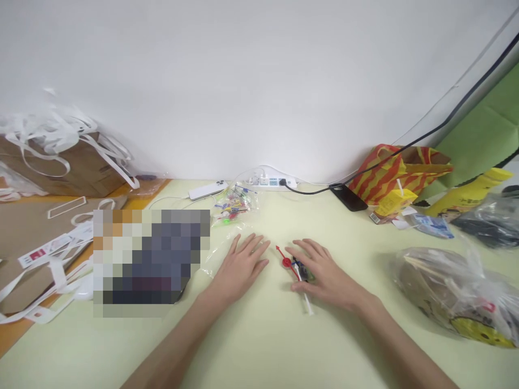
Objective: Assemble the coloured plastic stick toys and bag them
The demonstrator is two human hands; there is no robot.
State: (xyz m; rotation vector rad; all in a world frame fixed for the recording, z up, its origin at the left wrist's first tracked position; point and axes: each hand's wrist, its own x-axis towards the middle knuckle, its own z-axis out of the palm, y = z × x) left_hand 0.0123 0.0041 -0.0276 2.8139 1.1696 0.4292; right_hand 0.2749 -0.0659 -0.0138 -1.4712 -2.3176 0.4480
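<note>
Small plastic pieces (pixel 292 265) lie just right of the frame's centre on the pale yellow desk (pixel 259 346): a red arrow-tipped piece with a round hub, a white stick (pixel 307 302) running down toward the lower edge, and something dark and blue tucked beneath the fingers (too small to tell what it is). The right hand (pixel 324 278) rests over them, palm down, fingers spread and lightly curled, fingertips touching the cluster; whether it actually grips any piece I cannot tell. The left hand (pixel 242 267) lies flat and released on the desk just left of centre, fingers splayed, its outer edge on a clear plastic bag (pixel 217 254).

Above the hands, a second clear bag of coloured pieces (pixel 233 206) sits near a white power strip (pixel 271 182) against the wall, with a white remote-like bar (pixel 208 189) to its left. A black cable (pixel 425 132) runs from the strip toward the upper right corner. A red-and-yellow striped bag (pixel 389 173) stands at right, with a black phone (pixel 348 198) beside it, and a crinkled plastic bag (pixel 454 292) fills the lower right. At upper left, a cardboard box (pixel 77 167) is draped in white paper strips (pixel 52 132).
</note>
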